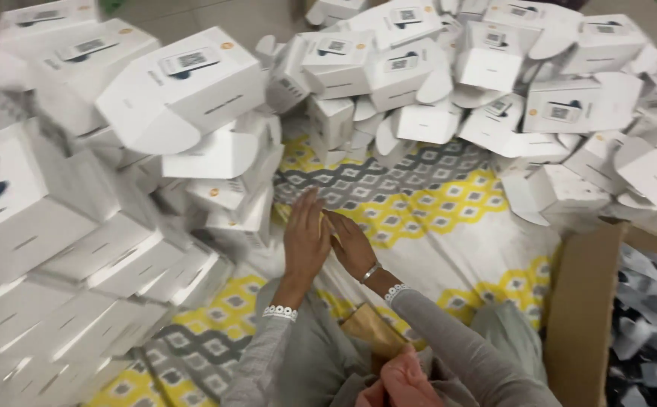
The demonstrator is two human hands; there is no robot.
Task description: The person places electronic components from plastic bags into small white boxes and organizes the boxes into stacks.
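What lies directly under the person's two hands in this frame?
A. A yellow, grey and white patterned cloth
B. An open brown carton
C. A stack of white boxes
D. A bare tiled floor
A: the left hand and right hand meet, apparently empty, over the patterned cloth, with white boxes piled around it.

Patterned sheet (pixel 434 203) spread over the floor — yellow, grey and white diamonds (creased in places). Bare grey floor (pixel 223 15) beyond its far edge. Soft, even light — no walls or windows showing.

Closed white boxes (pixel 193 90) lie stacked, tilted, beside a yellow-grey patterned sheet (pixel 426 203).
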